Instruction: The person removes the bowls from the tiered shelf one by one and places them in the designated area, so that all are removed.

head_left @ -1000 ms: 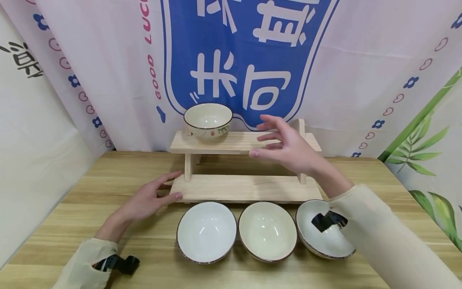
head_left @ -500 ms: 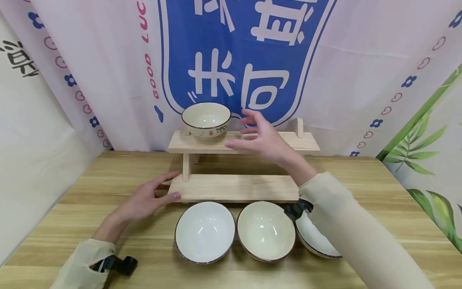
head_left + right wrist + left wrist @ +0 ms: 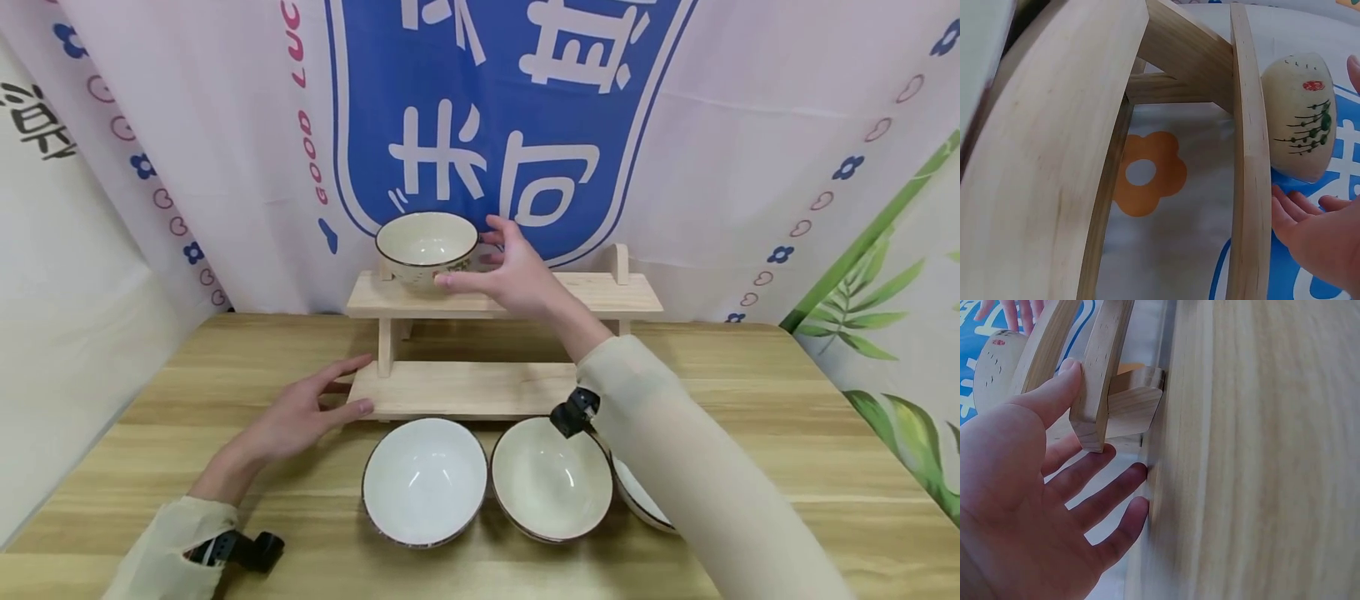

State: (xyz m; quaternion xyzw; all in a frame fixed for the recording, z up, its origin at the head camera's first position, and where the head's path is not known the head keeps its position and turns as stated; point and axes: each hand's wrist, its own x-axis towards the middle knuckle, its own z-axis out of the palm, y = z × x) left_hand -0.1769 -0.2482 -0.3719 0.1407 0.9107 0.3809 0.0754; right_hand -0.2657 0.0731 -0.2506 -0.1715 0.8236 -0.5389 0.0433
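Note:
On the left end of the upper shelf of a two-tier wooden stand point(image 3: 510, 392) sits a cream bowl point(image 3: 426, 242) with a dark rim. In the right wrist view, the bowl point(image 3: 1300, 119) shows a red mark and a green plant pattern. My right hand point(image 3: 517, 275) is at its right side, thumb in front and fingers spread behind; a gap shows between this hand point(image 3: 1322, 240) and the bowl in the right wrist view. My left hand point(image 3: 296, 417) holds the lower shelf's left end, and the left wrist view shows thumb and fingers on either side of the board point(image 3: 1100, 381).
In front of the stand, a white bowl point(image 3: 425, 483) and a cream bowl point(image 3: 551, 492) stand in a row on the wooden table point(image 3: 187, 392). Another white bowl point(image 3: 641, 500) is partly hidden by my right sleeve. A printed curtain point(image 3: 720, 167) hangs close behind.
My right hand has moved left along the upper shelf, from its right half to the bowl's side. My left hand has stayed at the lower shelf's end.

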